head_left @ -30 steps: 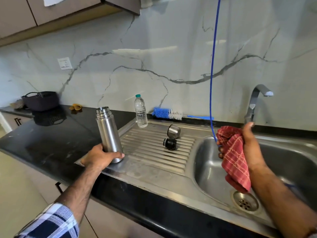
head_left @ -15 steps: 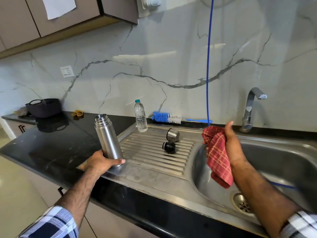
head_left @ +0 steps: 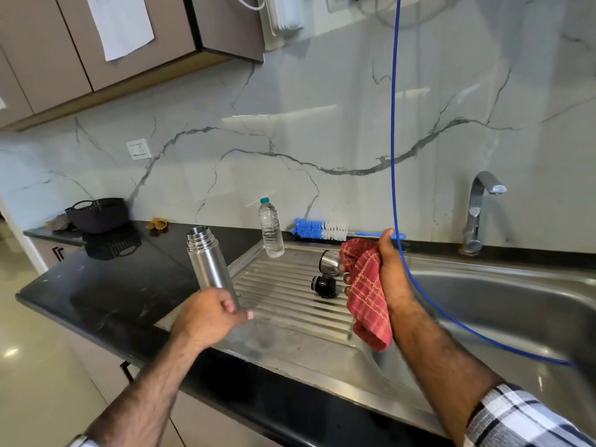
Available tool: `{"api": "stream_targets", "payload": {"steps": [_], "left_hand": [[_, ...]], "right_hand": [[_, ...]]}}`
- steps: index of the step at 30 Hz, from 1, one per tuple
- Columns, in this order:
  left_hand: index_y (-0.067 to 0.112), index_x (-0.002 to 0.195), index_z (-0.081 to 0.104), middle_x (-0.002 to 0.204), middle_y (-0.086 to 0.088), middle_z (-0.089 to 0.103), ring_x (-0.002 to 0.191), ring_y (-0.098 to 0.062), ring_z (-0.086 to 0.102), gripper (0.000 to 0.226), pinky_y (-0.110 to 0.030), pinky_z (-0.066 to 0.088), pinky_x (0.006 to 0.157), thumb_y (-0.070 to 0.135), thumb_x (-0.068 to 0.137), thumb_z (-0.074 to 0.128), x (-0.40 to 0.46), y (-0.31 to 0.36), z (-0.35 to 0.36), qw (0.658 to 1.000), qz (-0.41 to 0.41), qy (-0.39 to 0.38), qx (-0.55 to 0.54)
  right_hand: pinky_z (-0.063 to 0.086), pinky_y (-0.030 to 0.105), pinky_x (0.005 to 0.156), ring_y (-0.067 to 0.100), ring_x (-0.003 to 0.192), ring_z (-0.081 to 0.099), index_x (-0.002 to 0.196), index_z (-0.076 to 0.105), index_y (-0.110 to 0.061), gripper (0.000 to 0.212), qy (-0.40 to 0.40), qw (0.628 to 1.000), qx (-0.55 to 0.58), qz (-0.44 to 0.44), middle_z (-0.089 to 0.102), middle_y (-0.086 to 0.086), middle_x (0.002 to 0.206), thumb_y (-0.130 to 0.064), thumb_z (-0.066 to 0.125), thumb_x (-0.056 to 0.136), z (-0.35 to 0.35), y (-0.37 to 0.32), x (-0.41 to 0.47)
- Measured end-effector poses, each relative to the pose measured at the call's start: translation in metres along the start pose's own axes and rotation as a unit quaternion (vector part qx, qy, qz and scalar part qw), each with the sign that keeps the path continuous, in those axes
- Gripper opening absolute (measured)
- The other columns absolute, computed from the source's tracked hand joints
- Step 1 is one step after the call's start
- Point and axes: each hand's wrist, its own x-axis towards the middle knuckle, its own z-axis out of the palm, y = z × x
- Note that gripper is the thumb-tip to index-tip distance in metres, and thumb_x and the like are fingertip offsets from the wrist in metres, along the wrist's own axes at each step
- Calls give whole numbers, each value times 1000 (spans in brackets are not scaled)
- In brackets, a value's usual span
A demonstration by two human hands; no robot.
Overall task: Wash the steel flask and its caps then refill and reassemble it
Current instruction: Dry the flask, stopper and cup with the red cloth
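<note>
Steel flask [head_left: 211, 267], uncapped and tilted slightly, stands at the left edge of the ribbed draining board [head_left: 283, 295] set into the black desk [head_left: 122, 285], with the left hand [head_left: 209, 317] curled around its base. The right hand [head_left: 392, 275] clutches a red checked cloth [head_left: 366, 291] over the board's right end, beside the sink basin [head_left: 500, 304], just by the steel cup cap [head_left: 329, 261] and the black stopper cap [head_left: 323, 285] lying there. A clear water bottle [head_left: 271, 229] and a blue bottle brush [head_left: 322, 229] sit along the back edge.
</note>
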Motion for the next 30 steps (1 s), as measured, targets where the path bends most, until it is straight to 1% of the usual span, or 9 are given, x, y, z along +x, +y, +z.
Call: {"api": "stream_targets", "payload": {"steps": [6, 8, 11, 13, 15, 19, 23, 26, 30], "left_hand": [[22, 96, 65, 93, 3, 68, 81, -13, 64, 33, -25, 55, 73, 34, 81, 91, 25, 79, 50, 987, 138, -44, -66], [23, 125, 62, 120, 2, 67, 106, -16, 65, 50, -31, 56, 95, 27, 84, 89, 45, 102, 72, 985, 155, -55, -47], [34, 157, 39, 158, 0, 48, 145, -26, 45, 88, -49, 39, 122, 27, 84, 88, 72, 122, 95, 977, 189, -102, 17], [42, 158, 37, 160, 4, 46, 144, -26, 42, 89, -55, 35, 119, 37, 84, 86, 85, 125, 104, 964, 212, -128, 102], [49, 153, 45, 152, 8, 54, 135, -23, 46, 79, -51, 35, 111, 45, 84, 84, 93, 124, 112, 953, 222, -135, 155], [46, 141, 53, 133, 12, 68, 121, -17, 50, 67, -43, 33, 98, 55, 82, 83, 94, 122, 122, 961, 222, -98, 134], [33, 111, 64, 109, 11, 75, 103, -16, 70, 52, -37, 56, 93, 45, 71, 96, 71, 156, 124, 960, 222, -92, -142], [31, 99, 69, 102, 2, 77, 95, -19, 76, 54, -36, 64, 83, 34, 57, 104, 43, 208, 126, 893, 179, -173, -375], [17, 107, 76, 102, -14, 79, 78, -26, 78, 29, -38, 66, 67, 18, 82, 92, 6, 269, 147, 785, 143, -273, -538]], "right_hand": [[53, 34, 62, 22, 61, 67, 120, 72, -9, 90, 5, 1000, 11, -11, 76, 15, 89, -87, 41, 89, -25, -11, 1], [52, 36, 63, 23, 60, 64, 112, 74, -6, 78, 24, 999, 33, 3, 72, 14, 86, -79, 54, 91, -38, -12, -4], [53, 39, 68, 28, 66, 63, 110, 68, -3, 50, 32, 994, 104, 25, 68, 15, 85, -51, 67, 94, -57, -8, -6], [59, 45, 74, 32, 75, 67, 110, 66, 0, 37, 30, 993, 102, 42, 69, 20, 92, -28, 71, 86, -64, -8, -4], [62, 54, 87, 37, 87, 71, 118, 64, 7, 45, 39, 994, 97, 44, 72, 26, 100, -13, 71, 78, -70, -8, 1], [60, 57, 95, 41, 90, 74, 120, 70, -3, 36, 110, 991, 73, 14, 76, 29, 107, -5, 69, 84, -75, -12, 5], [60, 44, 79, 27, 74, 69, 97, 76, -11, 18, 205, 974, 61, -80, 77, 14, 87, 2, 73, 85, -83, -28, 3], [61, 46, 85, 29, 82, 72, 96, 78, -12, 18, 246, 956, 50, -150, 78, 13, 92, 3, 78, 85, -90, -48, -6], [63, 47, 87, 29, 88, 78, 100, 83, -11, 10, 272, 919, -167, -231, 82, 9, 90, -13, 82, 90, -112, -49, -18]]}}
